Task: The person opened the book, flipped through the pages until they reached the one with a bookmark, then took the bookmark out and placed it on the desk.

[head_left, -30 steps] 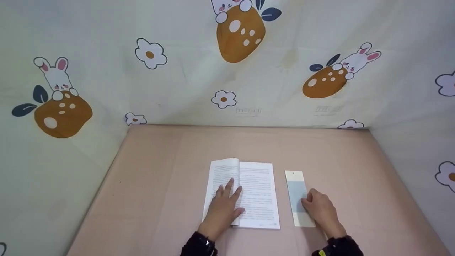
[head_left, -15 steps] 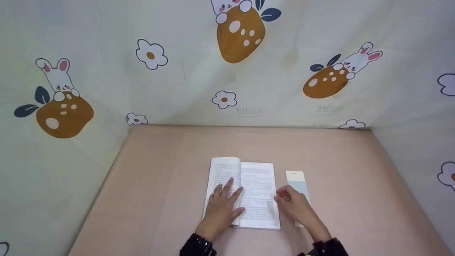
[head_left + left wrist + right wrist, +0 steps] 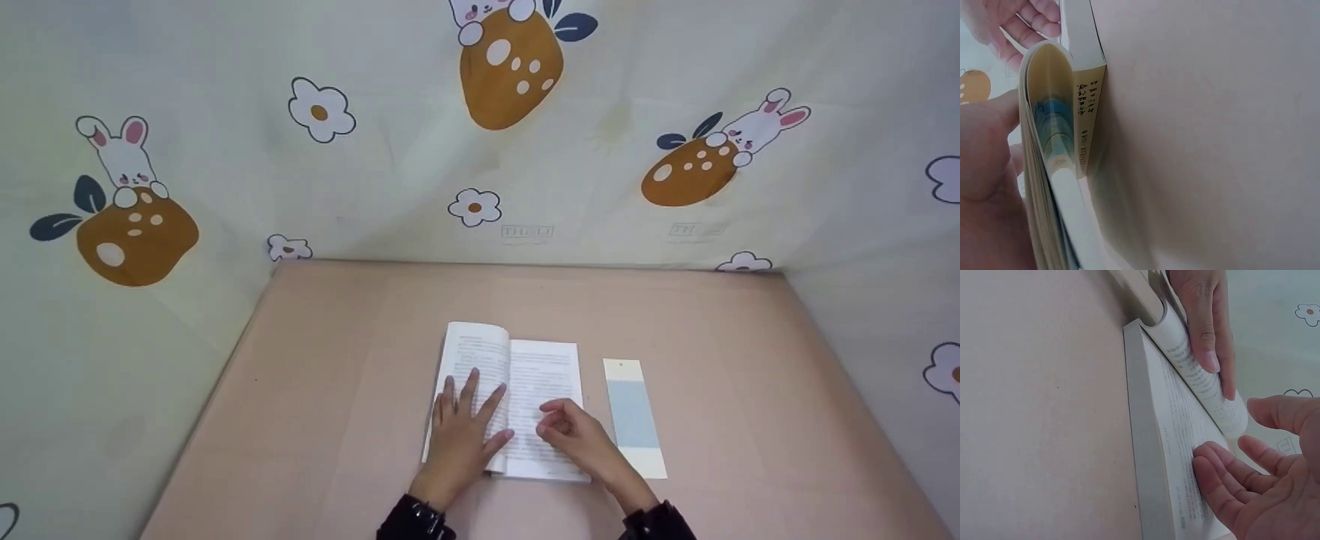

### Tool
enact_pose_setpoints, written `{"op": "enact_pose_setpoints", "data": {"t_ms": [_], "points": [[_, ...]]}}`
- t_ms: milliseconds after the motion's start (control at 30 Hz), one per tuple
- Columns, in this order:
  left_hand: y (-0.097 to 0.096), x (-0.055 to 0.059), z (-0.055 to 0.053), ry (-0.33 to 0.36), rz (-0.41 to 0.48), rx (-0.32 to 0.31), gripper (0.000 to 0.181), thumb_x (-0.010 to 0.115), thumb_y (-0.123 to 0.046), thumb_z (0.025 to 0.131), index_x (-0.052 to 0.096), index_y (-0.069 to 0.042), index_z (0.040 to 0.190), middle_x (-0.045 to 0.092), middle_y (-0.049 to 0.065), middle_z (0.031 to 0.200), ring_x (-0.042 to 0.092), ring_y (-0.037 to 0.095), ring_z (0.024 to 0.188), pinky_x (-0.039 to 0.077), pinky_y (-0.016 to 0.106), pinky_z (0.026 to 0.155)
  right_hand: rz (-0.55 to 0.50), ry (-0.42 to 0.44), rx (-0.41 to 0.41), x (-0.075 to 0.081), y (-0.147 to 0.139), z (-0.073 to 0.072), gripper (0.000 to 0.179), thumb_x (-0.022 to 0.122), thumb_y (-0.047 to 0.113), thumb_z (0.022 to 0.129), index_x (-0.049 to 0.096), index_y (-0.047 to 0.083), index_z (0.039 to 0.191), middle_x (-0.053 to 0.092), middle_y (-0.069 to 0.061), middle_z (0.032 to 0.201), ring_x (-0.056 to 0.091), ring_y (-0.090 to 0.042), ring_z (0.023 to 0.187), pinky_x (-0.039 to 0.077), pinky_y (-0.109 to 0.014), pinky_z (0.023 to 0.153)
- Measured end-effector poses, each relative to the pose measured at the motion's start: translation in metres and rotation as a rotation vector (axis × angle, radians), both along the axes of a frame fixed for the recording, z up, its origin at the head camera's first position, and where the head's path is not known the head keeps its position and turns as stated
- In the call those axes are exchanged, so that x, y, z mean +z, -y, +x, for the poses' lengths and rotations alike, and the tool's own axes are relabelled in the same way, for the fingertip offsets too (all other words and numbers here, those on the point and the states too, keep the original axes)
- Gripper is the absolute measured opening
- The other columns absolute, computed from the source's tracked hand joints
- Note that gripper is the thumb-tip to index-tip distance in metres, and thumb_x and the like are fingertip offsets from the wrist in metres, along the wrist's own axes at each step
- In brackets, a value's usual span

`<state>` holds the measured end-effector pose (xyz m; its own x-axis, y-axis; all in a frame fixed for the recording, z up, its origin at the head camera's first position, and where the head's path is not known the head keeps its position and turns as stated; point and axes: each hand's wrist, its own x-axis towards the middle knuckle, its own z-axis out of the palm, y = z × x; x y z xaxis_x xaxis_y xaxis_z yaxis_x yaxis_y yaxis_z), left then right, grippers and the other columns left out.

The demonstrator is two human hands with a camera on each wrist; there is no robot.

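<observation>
An open paperback book (image 3: 541, 367) lies on the table, its left pages curving up near the spine. My left hand (image 3: 461, 442) rests on the left page with fingers spread. Over the right page is my right hand (image 3: 581, 442), fingers loosely bent and nothing between them. In the right wrist view its thumb (image 3: 1280, 413) stands apart from the fingers, close over the printed page. To the book's right lies a bookmark (image 3: 632, 414), pale blue with cream ends and a small hole at the top. The left wrist view shows the yellowish spine (image 3: 1088, 112) with handwriting-like print.
The table (image 3: 337, 360) has a plain pinkish-tan covering. Around its back and sides hangs a pale cloth (image 3: 390, 172) printed with rabbits, brown fruit and flowers.
My right hand has moved left from the bookmark to over the right page, leaving the bookmark lying in place. My left hand has shifted slightly left, and the left pages bulge up more.
</observation>
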<state>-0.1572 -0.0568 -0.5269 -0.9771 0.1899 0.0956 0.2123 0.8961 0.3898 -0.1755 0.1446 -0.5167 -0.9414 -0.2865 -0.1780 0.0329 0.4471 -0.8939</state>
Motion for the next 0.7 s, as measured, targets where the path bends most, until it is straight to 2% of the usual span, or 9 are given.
{"op": "enact_pose_setpoints", "data": {"t_ms": [267, 367, 500, 567, 633, 700], "points": [[0.006, 0.003, 0.001, 0.004, 0.011, 0.089, 0.067, 0.054, -0.053, 0.085, 0.036, -0.025, 0.143, 0.019, 0.021, 0.153, 0.01, 0.057, 0.134, 0.018, 0.067, 0.106, -0.203, 0.07, 0.036, -0.01, -0.005, -0.005, 0.042, 0.058, 0.015, 0.09, 0.047, -0.012, 0.121, 0.06, -0.011, 0.096, 0.059, -0.01, 0.08, 0.05, -0.019, 0.07], [0.007, 0.005, 0.002, 0.015, 0.027, 0.134, 0.072, 0.056, -0.055, 0.083, 0.035, -0.023, 0.144, 0.015, 0.024, 0.153, 0.013, 0.06, 0.132, 0.02, 0.068, 0.104, -0.205, 0.073, 0.029, -0.01, -0.006, -0.004, 0.043, 0.058, 0.016, 0.091, 0.047, -0.012, 0.121, 0.06, -0.011, 0.097, 0.059, -0.011, 0.081, 0.05, -0.018, 0.07], [0.01, 0.009, 0.002, 0.072, 0.129, 0.204, 0.082, 0.065, -0.05, 0.079, 0.031, -0.017, 0.146, 0.007, 0.028, 0.152, 0.023, 0.057, 0.13, 0.033, 0.063, 0.1, -0.216, 0.083, 0.019, -0.01, -0.005, -0.003, 0.045, 0.059, 0.015, 0.09, 0.046, -0.013, 0.122, 0.06, -0.011, 0.097, 0.059, -0.011, 0.082, 0.049, -0.018, 0.071], [0.01, 0.013, 0.001, 0.115, 0.181, 0.231, 0.087, 0.069, -0.046, 0.076, 0.028, -0.016, 0.147, 0.007, 0.03, 0.151, 0.029, 0.055, 0.128, 0.043, 0.057, 0.093, -0.216, 0.085, 0.013, -0.01, -0.005, -0.004, 0.045, 0.059, 0.014, 0.089, 0.046, -0.012, 0.123, 0.06, -0.009, 0.096, 0.058, -0.01, 0.082, 0.049, -0.018, 0.071], [0.011, 0.017, 0.0, 0.141, 0.212, 0.248, 0.09, 0.073, -0.041, 0.074, 0.028, -0.014, 0.147, 0.013, 0.032, 0.149, 0.04, 0.051, 0.122, 0.05, 0.05, 0.083, -0.214, 0.086, 0.008, -0.01, -0.005, -0.004, 0.045, 0.059, 0.014, 0.089, 0.046, -0.012, 0.123, 0.06, -0.008, 0.095, 0.058, -0.01, 0.081, 0.049, -0.018, 0.071], [0.012, 0.022, 0.0, 0.157, 0.224, 0.263, 0.091, 0.075, -0.035, 0.072, 0.028, -0.013, 0.147, 0.024, 0.032, 0.143, 0.054, 0.045, 0.107, 0.053, 0.042, 0.069, -0.213, 0.085, 0.007, -0.011, -0.004, -0.005, 0.044, 0.059, 0.013, 0.089, 0.046, -0.012, 0.123, 0.06, -0.007, 0.094, 0.058, -0.011, 0.08, 0.049, -0.018, 0.07]]}}
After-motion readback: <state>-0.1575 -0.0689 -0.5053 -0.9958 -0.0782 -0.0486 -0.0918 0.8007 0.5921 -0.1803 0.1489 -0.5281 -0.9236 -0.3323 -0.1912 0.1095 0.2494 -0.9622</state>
